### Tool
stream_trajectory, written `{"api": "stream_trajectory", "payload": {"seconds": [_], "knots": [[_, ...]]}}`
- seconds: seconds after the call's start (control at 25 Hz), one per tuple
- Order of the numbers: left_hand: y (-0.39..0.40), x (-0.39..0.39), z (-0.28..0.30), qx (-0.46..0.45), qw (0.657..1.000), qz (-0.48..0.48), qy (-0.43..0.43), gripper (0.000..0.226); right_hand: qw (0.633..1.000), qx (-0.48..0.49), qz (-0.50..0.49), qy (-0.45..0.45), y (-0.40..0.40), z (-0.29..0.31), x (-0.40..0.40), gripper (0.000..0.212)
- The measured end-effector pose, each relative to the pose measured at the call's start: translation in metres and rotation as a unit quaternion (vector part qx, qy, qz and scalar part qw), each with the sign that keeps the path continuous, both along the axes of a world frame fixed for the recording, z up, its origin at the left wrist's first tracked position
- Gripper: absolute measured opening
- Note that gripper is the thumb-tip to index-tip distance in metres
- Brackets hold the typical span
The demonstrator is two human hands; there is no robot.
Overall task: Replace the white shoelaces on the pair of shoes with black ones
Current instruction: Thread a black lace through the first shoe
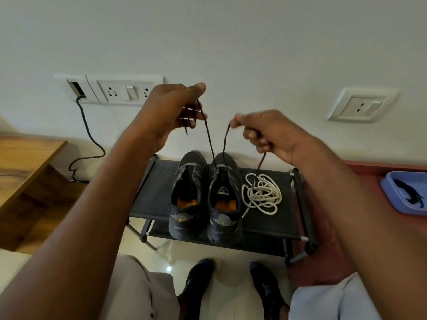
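Both raised hands grip one black shoelace (209, 137): the left hand (172, 112) pinches one end with loops bunched in its fingers, the right hand (265, 132) clenches the other. It runs down into the right-side shoe (225, 199) on a black rack (272, 227), beside the left-side shoe (188, 195) and coiled white shoelaces (262, 192).

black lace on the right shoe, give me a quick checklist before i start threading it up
1. Both ends of black lace held, left hand and right hand: ok.
2. Lace through right shoe: ok; which eyelets: cannot tell.
3. Ends even: cannot tell.
4. White laces off both shoes, piled on rack: ok.
5. Left shoe laced: not ok.
6. Spare black lace in tray: cannot tell.
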State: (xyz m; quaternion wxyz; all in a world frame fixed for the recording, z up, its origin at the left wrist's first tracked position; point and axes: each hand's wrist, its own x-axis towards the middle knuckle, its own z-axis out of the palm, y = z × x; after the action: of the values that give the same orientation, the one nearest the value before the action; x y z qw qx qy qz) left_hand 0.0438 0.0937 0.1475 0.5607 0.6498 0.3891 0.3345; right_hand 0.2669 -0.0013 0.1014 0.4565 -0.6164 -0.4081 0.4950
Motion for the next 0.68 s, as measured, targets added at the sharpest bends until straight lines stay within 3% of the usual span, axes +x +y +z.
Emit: {"api": "stream_trajectory", "payload": {"seconds": [0.12, 0.28, 0.32, 0.36, 0.4, 0.44, 0.48, 0.52, 0.6, 0.68], "knots": [[-0.005, 0.003, -0.007, 0.022, 1.000, -0.014, 0.000, 0.017, 0.993, 0.070, 0.007, 0.094, 0.002, 0.003, -0.013, 0.031], [-0.001, 0.003, -0.009, 0.012, 0.998, 0.017, -0.056, 0.019, 0.995, 0.022, 0.095, -0.011, 0.006, -0.026, -0.033, 0.043], [0.004, 0.001, -0.013, 0.035, 0.998, 0.045, -0.008, 0.027, 0.997, 0.016, 0.081, -0.014, 0.009, -0.029, -0.034, 0.039], [0.011, -0.002, -0.021, 0.098, 0.986, 0.070, 0.112, 0.035, 0.999, 0.011, 0.050, -0.003, 0.013, -0.029, -0.034, 0.030], [0.018, -0.006, -0.035, 0.173, 0.940, 0.080, 0.284, 0.042, 1.000, 0.005, 0.012, 0.009, 0.015, -0.029, -0.032, 0.021], [0.021, -0.009, -0.051, 0.209, 0.872, 0.068, 0.438, 0.043, 1.000, -0.001, -0.023, 0.008, 0.015, -0.030, -0.030, 0.017], [0.021, -0.009, -0.067, 0.203, 0.821, 0.037, 0.532, 0.041, 0.999, -0.008, -0.051, -0.003, 0.014, -0.031, -0.028, 0.019], [0.020, -0.006, -0.081, 0.178, 0.801, -0.001, 0.572, 0.038, 0.997, -0.017, -0.068, -0.016, 0.013, -0.034, -0.025, 0.022], [0.020, 0.008, -0.110, 0.144, 0.806, -0.080, 0.569, 0.035, 0.995, -0.041, -0.085, -0.036, 0.010, -0.038, -0.022, 0.029], [0.017, 0.027, -0.136, 0.173, 0.791, -0.130, 0.573, 0.039, 0.993, -0.072, -0.078, -0.041, 0.010, -0.040, -0.019, 0.035]]}}
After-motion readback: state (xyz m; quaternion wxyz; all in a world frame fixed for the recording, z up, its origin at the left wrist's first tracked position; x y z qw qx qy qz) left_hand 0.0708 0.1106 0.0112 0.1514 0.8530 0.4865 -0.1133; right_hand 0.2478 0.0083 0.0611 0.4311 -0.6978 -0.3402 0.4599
